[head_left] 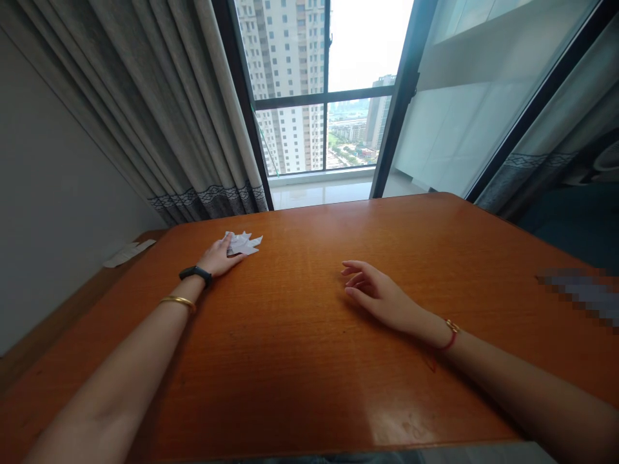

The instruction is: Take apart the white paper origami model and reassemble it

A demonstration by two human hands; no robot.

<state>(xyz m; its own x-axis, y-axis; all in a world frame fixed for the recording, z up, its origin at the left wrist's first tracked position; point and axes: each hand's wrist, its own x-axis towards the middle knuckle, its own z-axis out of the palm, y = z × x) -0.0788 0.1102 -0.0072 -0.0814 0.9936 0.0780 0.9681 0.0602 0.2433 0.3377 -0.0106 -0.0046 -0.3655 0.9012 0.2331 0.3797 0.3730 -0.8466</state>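
Note:
A crumpled white paper (pixel 245 243) lies near the far left part of the orange-brown wooden table (pixel 300 335). My left hand (pixel 220 258), with a black band and a gold bangle on its wrist, is closed on the paper's left side; its fingertips are partly hidden. Over the middle of the table, to the right of the paper, my right hand (pixel 372 293) is held with its fingers slightly curled and apart, and nothing is in it. A red string bracelet is on that wrist.
A blurred, pixelated patch (pixel 585 293) covers something at the table's right edge. White papers (pixel 128 253) lie on a ledge beyond the left edge. Grey curtains (pixel 193 116) and a window stand behind the table.

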